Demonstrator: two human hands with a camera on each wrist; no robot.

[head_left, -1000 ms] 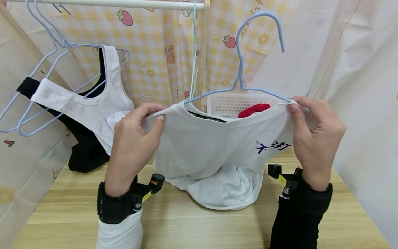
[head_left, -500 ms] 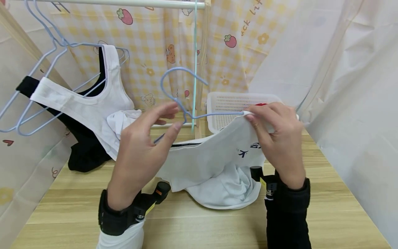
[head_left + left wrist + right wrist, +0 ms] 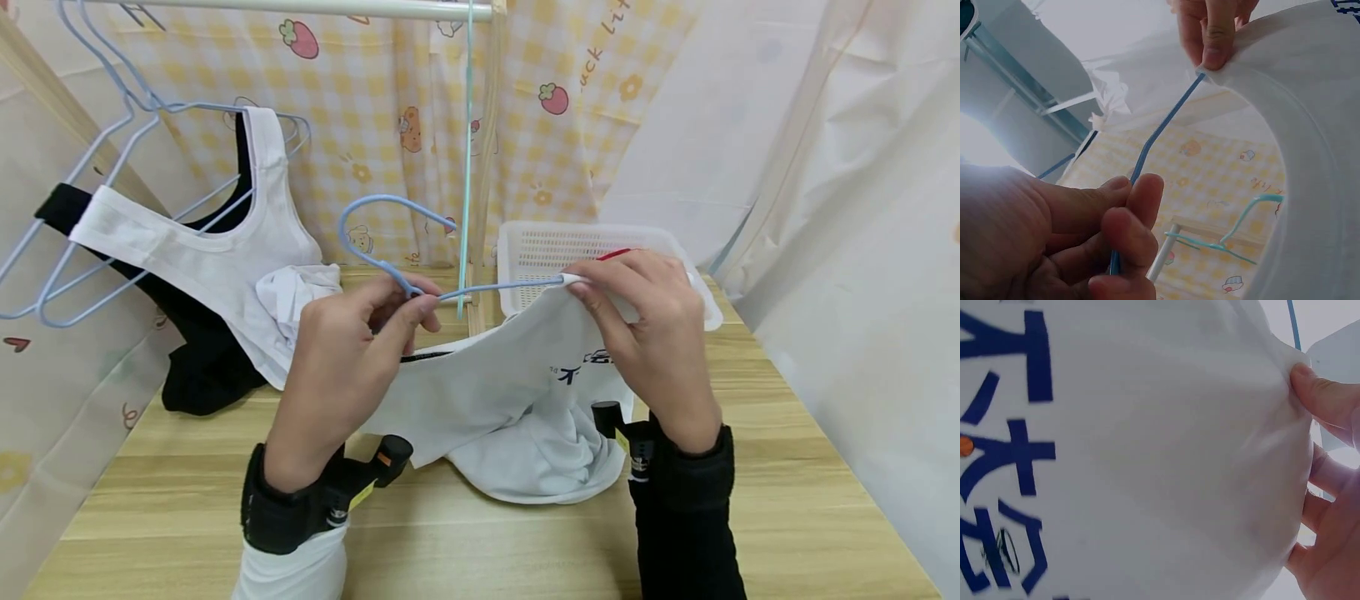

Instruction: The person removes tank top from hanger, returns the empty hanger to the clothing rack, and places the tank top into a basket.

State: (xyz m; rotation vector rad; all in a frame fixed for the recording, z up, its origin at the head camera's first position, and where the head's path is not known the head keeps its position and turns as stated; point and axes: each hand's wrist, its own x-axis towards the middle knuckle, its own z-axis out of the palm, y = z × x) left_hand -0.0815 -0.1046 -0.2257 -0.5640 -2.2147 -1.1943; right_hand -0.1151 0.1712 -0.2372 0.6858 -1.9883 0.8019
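In the head view my left hand [image 3: 352, 358] pinches a blue clothes hanger [image 3: 510, 285] close to the base of its hook, which tips to the left. My right hand [image 3: 652, 342] grips the shoulder of a white T-shirt [image 3: 480, 392] at the neckline, where the hanger's arm runs into the cloth. Dark blue lettering marks the shirt's front, and its lower part lies bunched on the wooden table [image 3: 480, 550]. The left wrist view shows thumb and fingers around the blue wire [image 3: 1154, 134]. In the right wrist view, my thumb presses the shirt's edge [image 3: 1300, 369].
On the left, a white tank top [image 3: 202, 258] and a black garment [image 3: 210, 375] hang on blue hangers from a rail [image 3: 300, 8]. A mint hanger [image 3: 467, 167] hangs at the rail's right end. Behind my right hand stands a white basket [image 3: 517, 250] with something red [image 3: 613, 253] inside.
My left hand has let go of the shirt's left shoulder and now pinches the hanger. The hook has tipped left and down. My right hand has moved left, still gripping the other shoulder.
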